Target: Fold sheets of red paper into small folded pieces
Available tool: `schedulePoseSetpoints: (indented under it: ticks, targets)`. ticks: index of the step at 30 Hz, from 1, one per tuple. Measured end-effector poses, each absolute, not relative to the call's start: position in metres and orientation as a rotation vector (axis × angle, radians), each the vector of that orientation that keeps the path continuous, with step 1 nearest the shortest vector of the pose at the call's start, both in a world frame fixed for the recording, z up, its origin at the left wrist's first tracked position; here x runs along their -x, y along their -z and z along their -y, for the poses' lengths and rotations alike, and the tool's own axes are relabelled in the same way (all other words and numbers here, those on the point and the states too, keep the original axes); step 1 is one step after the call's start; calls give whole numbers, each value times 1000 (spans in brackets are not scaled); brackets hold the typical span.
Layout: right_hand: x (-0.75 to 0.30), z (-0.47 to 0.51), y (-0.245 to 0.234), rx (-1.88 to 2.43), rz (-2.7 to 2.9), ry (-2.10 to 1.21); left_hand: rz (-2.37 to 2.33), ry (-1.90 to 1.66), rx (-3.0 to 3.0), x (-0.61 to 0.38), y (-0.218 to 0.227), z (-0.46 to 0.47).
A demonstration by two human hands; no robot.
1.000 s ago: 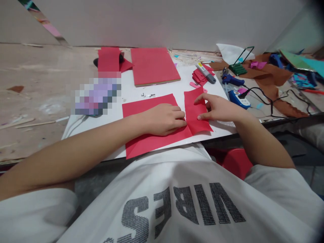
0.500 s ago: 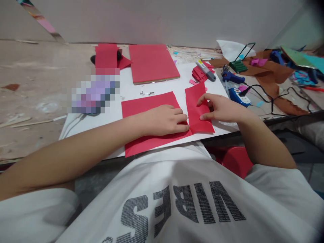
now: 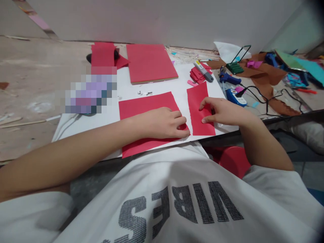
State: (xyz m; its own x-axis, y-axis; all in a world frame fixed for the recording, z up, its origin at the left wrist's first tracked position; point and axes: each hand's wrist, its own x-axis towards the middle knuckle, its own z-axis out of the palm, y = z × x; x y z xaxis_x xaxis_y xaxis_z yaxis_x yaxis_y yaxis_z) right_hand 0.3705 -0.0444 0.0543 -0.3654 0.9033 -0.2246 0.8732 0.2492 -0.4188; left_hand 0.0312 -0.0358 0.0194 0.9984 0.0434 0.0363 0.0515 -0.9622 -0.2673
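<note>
A large red paper sheet (image 3: 141,104) lies on a white board (image 3: 162,84) at the table's near edge. My left hand (image 3: 162,123) presses down on its right part, fingers curled and closed at the torn right edge. A narrow red strip (image 3: 198,96) lies just right of the sheet, parted from it by a thin white gap. My right hand (image 3: 222,111) rests on the strip's lower half, thumb and fingers pinched on the paper.
A stack of red sheets (image 3: 149,62) and folded red pieces (image 3: 102,54) lie at the back of the board. Small red cut-outs (image 3: 198,75), a grey tube-like tool (image 3: 204,71), a blue glue gun (image 3: 229,79) and cables sit right. Coloured scraps clutter the far right. A red stool (image 3: 234,160) stands below.
The tear ran down to the near edge and the strip has come free of the large sheet. My right hand drew it slightly right; my left hand slid toward the sheet's near corner.
</note>
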Motion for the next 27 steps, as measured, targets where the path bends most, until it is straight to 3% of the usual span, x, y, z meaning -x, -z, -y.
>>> schedulePoseSetpoints:
  ticks: [7,15,20,27]
  targets:
    - [-371,46,-63,1640,2542,-634,87,258,2925,-28,-1,19]
    - [-330,0,-110,1133,2551,-412,101,212,2957,-36,-9,29]
    - [-223,-111,-114,998,2217,-667,65,149,2958,-46,-12,37]
    - [-63,-229,-59,1239,1978,-1033,137,100,3126,-48,-19,56]
